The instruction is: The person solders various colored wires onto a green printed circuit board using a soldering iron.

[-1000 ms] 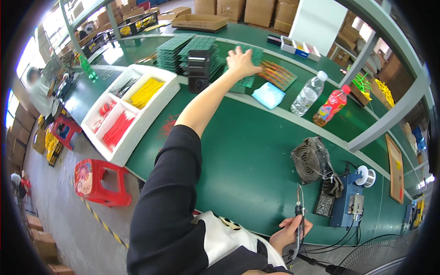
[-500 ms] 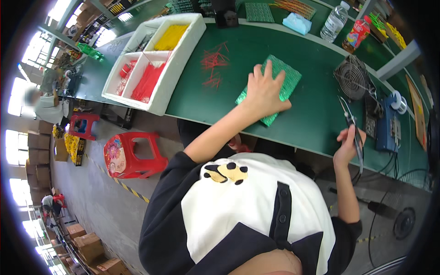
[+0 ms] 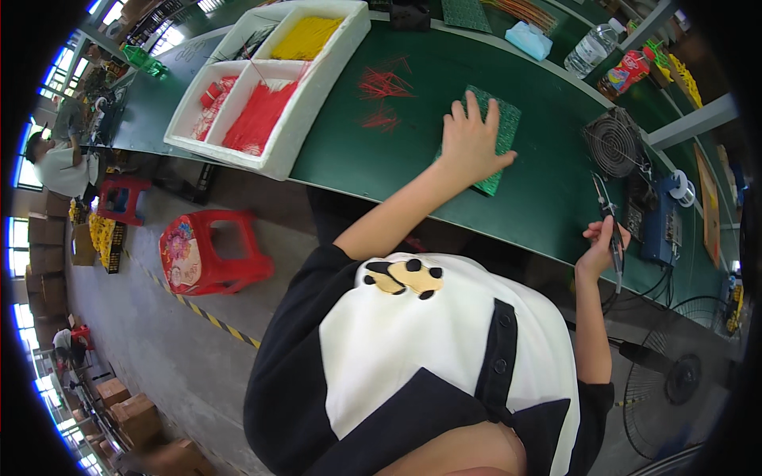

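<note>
My left hand [image 3: 474, 147] lies over a green circuit board panel [image 3: 508, 120] on the bench, fingers stretched out and thumb pointing right. It covers the panel's middle. My right hand [image 3: 601, 247] is closed around a soldering iron [image 3: 608, 210] at the bench's front edge. The iron's tip points up and away from me, apart from the panel. Loose red wires [image 3: 386, 82] lie in a small heap to the left of the panel.
A white foam box [image 3: 287, 151] with red and yellow wires stands left. Right are a round-grilled fan [image 3: 613, 143], a blue soldering station [image 3: 660, 226] and a solder spool [image 3: 681, 190]. Bottles [image 3: 594, 49] and a tissue pack [image 3: 529, 40] stand behind. A red stool [image 3: 214, 252] is beside me.
The panel has turned slightly counterclockwise under my left hand, and its fingers are less spread. My right hand still holds the soldering iron in about the same place. The whole view has shifted a little.
</note>
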Motion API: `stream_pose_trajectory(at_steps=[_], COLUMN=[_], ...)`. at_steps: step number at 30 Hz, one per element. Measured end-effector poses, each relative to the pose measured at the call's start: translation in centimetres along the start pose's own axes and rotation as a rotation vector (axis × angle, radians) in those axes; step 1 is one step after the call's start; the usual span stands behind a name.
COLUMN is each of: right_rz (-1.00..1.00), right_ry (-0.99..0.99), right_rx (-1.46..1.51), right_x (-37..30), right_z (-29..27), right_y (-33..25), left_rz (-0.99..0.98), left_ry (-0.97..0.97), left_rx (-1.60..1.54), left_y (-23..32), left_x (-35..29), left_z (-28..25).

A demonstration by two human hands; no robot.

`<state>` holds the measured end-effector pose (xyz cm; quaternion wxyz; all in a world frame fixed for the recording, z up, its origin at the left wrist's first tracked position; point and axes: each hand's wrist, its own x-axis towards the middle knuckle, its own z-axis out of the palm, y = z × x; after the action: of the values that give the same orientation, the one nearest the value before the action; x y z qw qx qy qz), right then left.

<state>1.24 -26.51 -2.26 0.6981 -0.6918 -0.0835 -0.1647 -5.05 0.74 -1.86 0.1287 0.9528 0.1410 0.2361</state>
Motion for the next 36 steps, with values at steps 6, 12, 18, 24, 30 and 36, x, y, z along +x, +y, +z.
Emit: stream_pose_trajectory(at_steps=[6, 12, 18, 24, 30, 36], right_rz=[-0.042, -0.012, -0.028, 0.006, 0.003, -0.020], right_ry=[0.084, 0.030, 0.106, 0.077, 0.136, 0.235], right_rx=[-0.023, -0.025, 0.073, 0.134, 0.090, 0.113], right_x=[-0.2, -0.3, -0.2, -0.3, -1.1, -1.5], right_z=[0.4, -0.5, -2.0, -0.4, -0.2, 0.9], right_y=[-0.3, 0.4, 0.1, -0.2, -0.8, -0.6], left_rz=[0.207, 0.477, 0.799, 1.045, 0.849, 0.478], left_ry=[-0.049, -0.123, 0.711, 0.377, 0.347, 0.456], left_rx=[-0.097, -0.616, -0.943, -1.230, -1.190, -0.659], left_y=[-0.3, -1.9, -1.2, 1.7, 3.8, 0.5], left_x=[-3.2, -5.8, -8.4, -7.7, -8.0, -3.9], left_z=[-3.7, -10.5, -23.8, -29.6, -29.8, -18.9])
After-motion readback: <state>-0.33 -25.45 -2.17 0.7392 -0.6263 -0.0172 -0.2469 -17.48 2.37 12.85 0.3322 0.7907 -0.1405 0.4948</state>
